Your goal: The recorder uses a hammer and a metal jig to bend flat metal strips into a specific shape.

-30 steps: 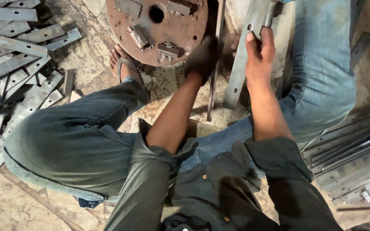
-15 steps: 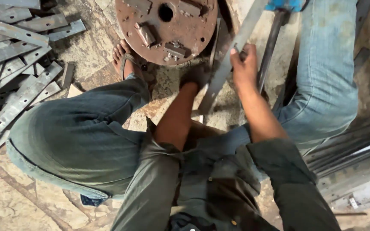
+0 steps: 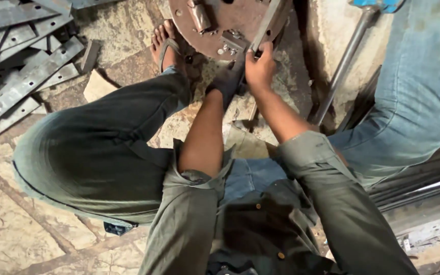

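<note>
Right hand (image 3: 259, 65): clenched around the lower end of the bar (image 3: 268, 23), knuckles toward the camera, thumb side up; it sits at about 5 o'clock of the disc (image 3: 215, 25), touching its rim.
Left hand (image 3: 226, 81): dark with grime, just beside the right hand at its 8 o'clock, below the disc's lower edge; the fingers curl downward, but whether they grip anything — I cannot tell, as the shadow hides it.
Bar: a flat grey steel strip, pale and worn, slanting from the right fist up toward 1 o'clock across the disc's right edge and out of the top of the frame.
Disc: round, rusty brown plate at 12 o'clock of the view, cut off by the top edge; small blocks and bolts stand on its face, one grey block near its lower rim just left of the bar.
Foot (image 3: 165, 43): bare, in a sandal strap, at 9 o'clock of the disc, close to its rim.
Knee (image 3: 92, 147): olive trouser leg, bent, filling the left middle — the left forearm crosses just right of it.
Strips (image 3: 21, 76): a heap of flat grey metal pieces with holes, at 10 o'clock on the stone floor (image 3: 21, 239), well apart from the hands.
Rod (image 3: 339, 76): a grey round shaft at 2 o'clock, leaning beside a leg in blue jeans (image 3: 408, 102).
</note>
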